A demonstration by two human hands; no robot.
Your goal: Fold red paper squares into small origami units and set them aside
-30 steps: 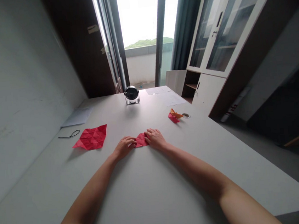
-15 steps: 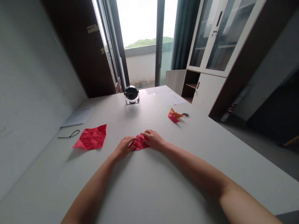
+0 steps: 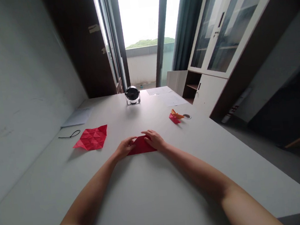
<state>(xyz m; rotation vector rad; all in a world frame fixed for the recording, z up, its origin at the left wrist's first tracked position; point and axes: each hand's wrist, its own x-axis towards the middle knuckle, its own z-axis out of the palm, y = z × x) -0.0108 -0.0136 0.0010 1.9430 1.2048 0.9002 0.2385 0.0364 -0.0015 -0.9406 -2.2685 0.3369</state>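
A folded red paper [image 3: 141, 146] lies on the grey table [image 3: 153, 191] in front of me, between both hands. My left hand [image 3: 124, 147] grips its left edge with curled fingers. My right hand [image 3: 155, 139] holds its right and far edge, fingers bent over the paper. A flap of the sheet is spread toward me, so the paper shows wider and flatter.
A creased red sheet [image 3: 91, 138] lies flat to the left, with a black cable tie [image 3: 70, 135] and a white paper [image 3: 77, 117] beyond it. A small fan [image 3: 132, 95] stands at the far middle. A red and orange folded piece [image 3: 175, 116] sits at the right by a cable hole [image 3: 186, 116].
The red paper between my hands has been unfolded toward me and now covers more table. Both hands shifted slightly with it; nothing else moved.
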